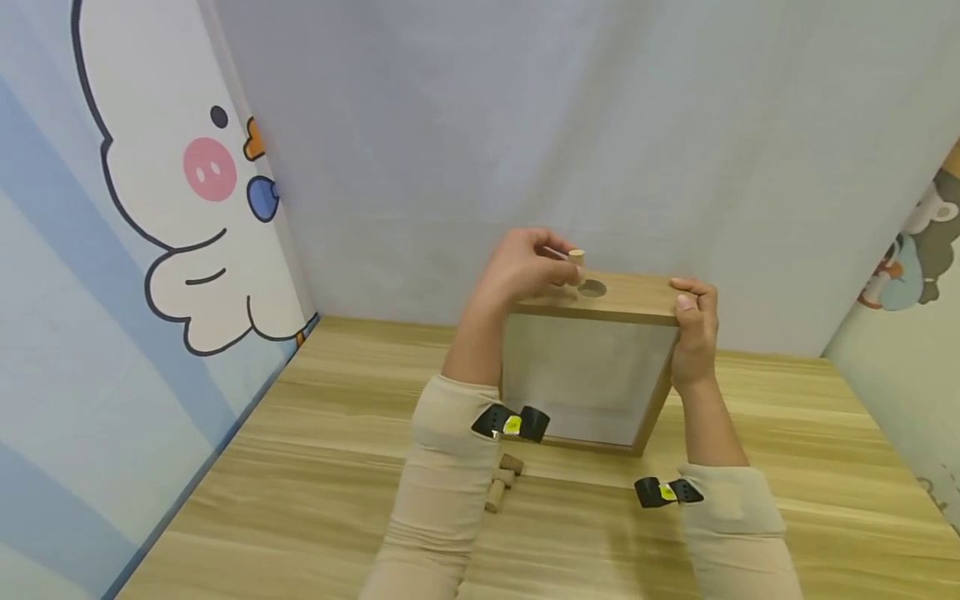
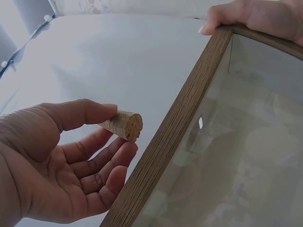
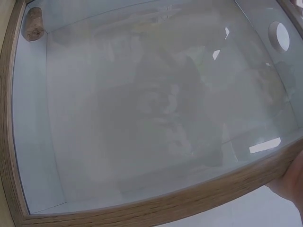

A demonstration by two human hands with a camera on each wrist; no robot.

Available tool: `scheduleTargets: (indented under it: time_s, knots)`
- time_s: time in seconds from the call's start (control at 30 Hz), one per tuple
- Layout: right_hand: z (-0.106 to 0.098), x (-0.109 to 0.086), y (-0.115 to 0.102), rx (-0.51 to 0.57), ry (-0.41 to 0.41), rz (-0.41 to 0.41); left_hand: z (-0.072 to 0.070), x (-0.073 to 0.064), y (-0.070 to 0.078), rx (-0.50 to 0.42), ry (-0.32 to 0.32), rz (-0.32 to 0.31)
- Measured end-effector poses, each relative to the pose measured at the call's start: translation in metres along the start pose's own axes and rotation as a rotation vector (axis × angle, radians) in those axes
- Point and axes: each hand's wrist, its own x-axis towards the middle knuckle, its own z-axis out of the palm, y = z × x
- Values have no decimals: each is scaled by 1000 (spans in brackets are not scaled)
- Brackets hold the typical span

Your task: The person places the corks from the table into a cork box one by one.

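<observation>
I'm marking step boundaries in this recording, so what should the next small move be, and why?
Probably the left hand should move the cork over the round hole and let it drop: it is pinched close to that opening, the right hand grips the box at a corner, and another cork already shows inside.

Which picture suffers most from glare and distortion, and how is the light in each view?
Right wrist: hazy, bright glare patches on the clear pane, wooden frame apparently bowed by the lens; left wrist: dim and bluish, though the cork in the left hand looks fairly sharp; head: brighter, with a faint shadow on the table.
</observation>
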Motion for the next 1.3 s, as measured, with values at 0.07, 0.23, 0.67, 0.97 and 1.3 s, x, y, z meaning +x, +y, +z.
scheduleTargets:
  time_s: [0.07, 0.23, 0.67, 0.97, 1.3]
  knots:
    - [0, 0, 0, 4, 3, 2, 6, 5, 2, 2, -2, 2]
    - [0, -1, 0, 23, -10, 10, 17, 15, 4, 63, 12, -12]
    - [-3, 0, 1, 45, -5, 9, 20, 14, -4, 86, 20, 23]
    - [-1, 0, 0, 21, -13, 12, 23, -29, -28, 111, 22, 403]
    - [-3, 1, 0, 13, -19, 5, 31, -57, -58, 217, -10, 525]
